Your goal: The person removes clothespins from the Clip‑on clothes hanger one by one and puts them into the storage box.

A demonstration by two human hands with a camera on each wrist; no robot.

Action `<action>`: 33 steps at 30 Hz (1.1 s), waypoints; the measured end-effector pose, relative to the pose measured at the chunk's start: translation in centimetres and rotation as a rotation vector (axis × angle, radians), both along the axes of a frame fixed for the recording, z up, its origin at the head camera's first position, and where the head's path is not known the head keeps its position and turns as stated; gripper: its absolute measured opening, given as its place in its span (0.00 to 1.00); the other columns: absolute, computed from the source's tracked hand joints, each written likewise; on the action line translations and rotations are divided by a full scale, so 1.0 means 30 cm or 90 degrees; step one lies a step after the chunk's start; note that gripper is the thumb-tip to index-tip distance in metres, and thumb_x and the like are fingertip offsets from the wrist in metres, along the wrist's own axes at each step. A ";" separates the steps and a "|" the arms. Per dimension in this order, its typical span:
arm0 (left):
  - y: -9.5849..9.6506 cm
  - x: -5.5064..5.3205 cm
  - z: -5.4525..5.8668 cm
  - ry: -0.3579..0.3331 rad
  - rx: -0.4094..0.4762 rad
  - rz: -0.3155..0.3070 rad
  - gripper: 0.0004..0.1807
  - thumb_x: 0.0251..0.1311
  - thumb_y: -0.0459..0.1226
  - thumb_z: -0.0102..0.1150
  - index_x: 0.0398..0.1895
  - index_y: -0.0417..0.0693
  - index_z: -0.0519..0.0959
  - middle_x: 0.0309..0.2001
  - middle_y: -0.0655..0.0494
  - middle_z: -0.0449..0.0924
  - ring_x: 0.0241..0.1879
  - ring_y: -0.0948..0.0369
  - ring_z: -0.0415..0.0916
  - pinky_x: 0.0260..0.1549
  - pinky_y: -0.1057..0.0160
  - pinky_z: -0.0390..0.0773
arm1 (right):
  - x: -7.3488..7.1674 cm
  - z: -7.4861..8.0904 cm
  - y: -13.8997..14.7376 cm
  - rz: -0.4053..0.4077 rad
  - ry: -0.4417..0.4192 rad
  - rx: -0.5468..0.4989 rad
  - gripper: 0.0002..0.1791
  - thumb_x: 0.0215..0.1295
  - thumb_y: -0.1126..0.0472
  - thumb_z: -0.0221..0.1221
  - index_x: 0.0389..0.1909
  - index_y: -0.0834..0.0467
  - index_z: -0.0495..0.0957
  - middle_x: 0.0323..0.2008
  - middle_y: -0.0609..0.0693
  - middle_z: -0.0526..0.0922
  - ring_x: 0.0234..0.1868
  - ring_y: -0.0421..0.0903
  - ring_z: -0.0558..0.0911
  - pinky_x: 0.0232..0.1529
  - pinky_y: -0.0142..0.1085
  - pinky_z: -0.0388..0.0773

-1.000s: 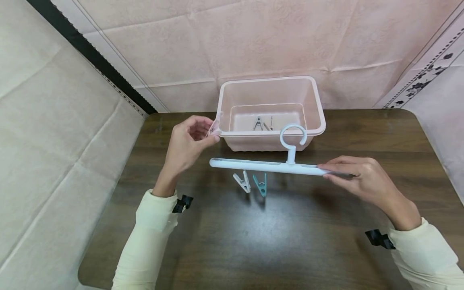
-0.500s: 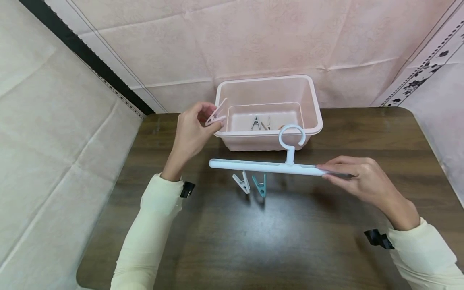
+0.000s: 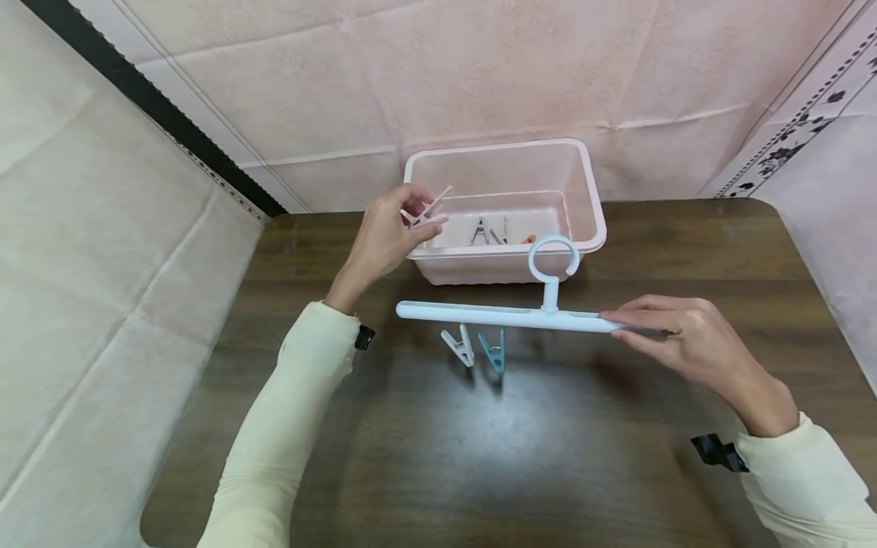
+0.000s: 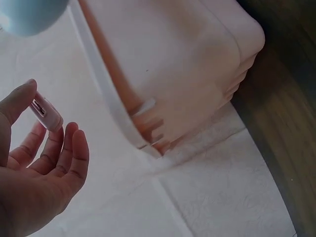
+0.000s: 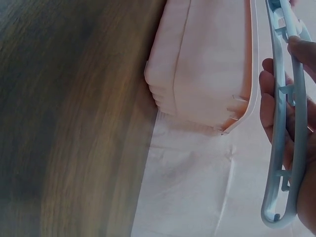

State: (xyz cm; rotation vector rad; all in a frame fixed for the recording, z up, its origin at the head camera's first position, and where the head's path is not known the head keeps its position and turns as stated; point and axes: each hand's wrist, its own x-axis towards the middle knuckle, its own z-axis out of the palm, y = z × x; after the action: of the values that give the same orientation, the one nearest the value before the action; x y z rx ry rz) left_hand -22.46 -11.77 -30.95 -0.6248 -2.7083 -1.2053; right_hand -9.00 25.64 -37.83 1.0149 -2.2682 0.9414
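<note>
My left hand (image 3: 385, 232) pinches a pale pink clothespin (image 3: 438, 221) between thumb and fingers, over the front left part of the pink plastic bin (image 3: 473, 270). The left wrist view shows the clothespin (image 4: 47, 114) end-on at the fingertips. My right hand (image 3: 685, 342) grips one end of a light blue clothes hanger (image 3: 473, 313), whose round hook points up and overlaps the bin's front. Below the hanger's bar hang a white clothespin (image 3: 462, 347) and a teal clothespin (image 3: 495, 355), side by side. Fingers wrap the hanger's frame (image 5: 277, 148) in the right wrist view.
Inside the bin lie a grey clothespin (image 3: 479, 230), a few other small pieces and something orange (image 3: 529, 239). The bin stands at the back of the brown wooden table (image 3: 438, 472), against a cloth-covered wall (image 3: 507, 76). Another cloth-covered wall (image 3: 103, 304) rises on the left.
My left hand has moved right with the pink clothespin, from beside the bin's left corner to over its inside. The right hand and hanger have stayed nearly still.
</note>
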 end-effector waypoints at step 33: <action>0.018 -0.053 -0.078 -0.017 0.021 -0.022 0.16 0.55 0.29 0.73 0.47 0.36 0.81 0.33 0.45 0.79 0.34 0.54 0.76 0.39 0.58 0.78 | 0.029 -0.047 0.017 -0.011 -0.047 0.004 0.23 0.73 0.41 0.56 0.42 0.55 0.90 0.36 0.48 0.87 0.26 0.31 0.74 0.20 0.20 0.61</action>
State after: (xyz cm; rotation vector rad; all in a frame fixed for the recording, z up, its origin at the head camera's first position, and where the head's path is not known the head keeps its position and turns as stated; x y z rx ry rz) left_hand -24.06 -11.25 -33.29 -0.6578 -2.7042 -1.2714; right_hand -8.13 26.14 -39.25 0.9766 -2.3375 0.9798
